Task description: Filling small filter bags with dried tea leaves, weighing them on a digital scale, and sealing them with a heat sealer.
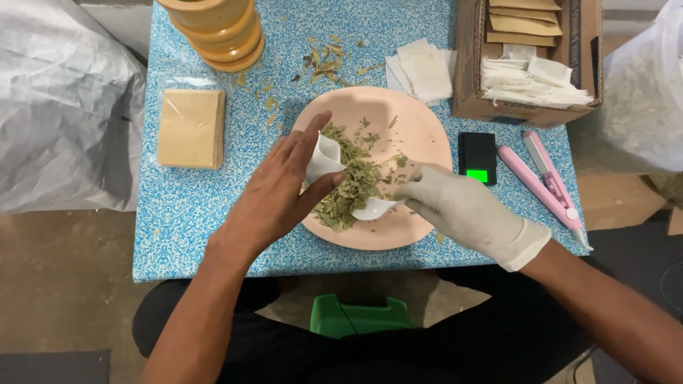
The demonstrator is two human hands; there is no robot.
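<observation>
Green stool (359,316) nearest. Left hand (281,188) pinching white sachet (321,158) open; gloved right hand (462,210) gripping white spoon (373,208) in dried leaves (352,183) on pink plate (420,128), blue desk (185,206). Best: tilt sachet mouth toward spoon, small scoops.

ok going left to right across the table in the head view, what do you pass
flat tan paper pouches → bare left hand holding a small white filter bag → gloved right hand → small black pocket scale → pink heat sealer

Bare left grip (274,192), whitish glove over right grip (462,210), both forearms sleeveless, dark trousers
</observation>
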